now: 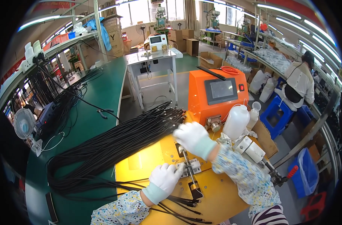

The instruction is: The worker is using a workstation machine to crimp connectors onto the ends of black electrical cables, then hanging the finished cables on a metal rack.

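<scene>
My left hand (164, 180), in a white knit glove, rests at the left side of a small metal fixture (193, 167) on the yellow work plate (137, 159). Its fingers are pinched together at the fixture; what lies in them is hidden. A slim metal rod (187, 162) runs through the fixture, with a dark block at each end. My right hand (193, 137), gloved too and smeared by motion, is above the rod's far end, beside the tips of a thick bundle of black cables (114, 138). Its fingers do not show clearly. Several loose cables (178, 204) lie under and beside my left wrist.
An orange machine (201, 90) with a screen stands behind the plate, pliers (229, 70) on top. White bottles (236, 122) and a clamp tool with a red handle (292, 171) are at right. A small fan (24, 123) stands left. A person (300, 80) sits far right.
</scene>
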{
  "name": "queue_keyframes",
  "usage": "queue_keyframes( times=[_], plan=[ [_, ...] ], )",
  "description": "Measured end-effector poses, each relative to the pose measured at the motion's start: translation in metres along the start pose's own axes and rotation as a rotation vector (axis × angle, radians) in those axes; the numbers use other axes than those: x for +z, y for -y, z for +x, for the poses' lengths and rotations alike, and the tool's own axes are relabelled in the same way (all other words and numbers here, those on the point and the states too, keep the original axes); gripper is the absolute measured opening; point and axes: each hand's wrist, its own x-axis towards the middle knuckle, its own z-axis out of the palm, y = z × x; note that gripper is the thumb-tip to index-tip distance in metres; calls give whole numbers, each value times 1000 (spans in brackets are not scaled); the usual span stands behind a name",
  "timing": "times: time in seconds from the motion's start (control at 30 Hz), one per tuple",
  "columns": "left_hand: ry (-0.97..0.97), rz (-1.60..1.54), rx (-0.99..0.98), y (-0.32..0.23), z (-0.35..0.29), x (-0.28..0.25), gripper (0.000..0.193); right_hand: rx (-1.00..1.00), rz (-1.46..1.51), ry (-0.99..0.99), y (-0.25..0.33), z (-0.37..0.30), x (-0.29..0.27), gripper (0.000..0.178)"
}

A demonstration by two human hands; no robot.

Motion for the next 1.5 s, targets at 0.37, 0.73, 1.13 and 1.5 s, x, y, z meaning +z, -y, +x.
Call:
queue_keyframes(
  times=[0.37, 0.73, 1.13, 1.5],
  plan=[
    [-62, -17, 62, -1, 5, 4, 41, -144, -379, 350, -9, 69, 41, 10],
    [-8, -64, -26, 6, 7, 3, 35, -91, 109, -185, 9, -39, -40, 10],
    [252, -292, 10, 4, 8, -42, 26, 150, 373, -81, 4, -69, -40, 13],
    [-18, -823, -352, -7, 12, -32, 15, 431, 929, 148, 34, -91, -52, 17]
  ],
)
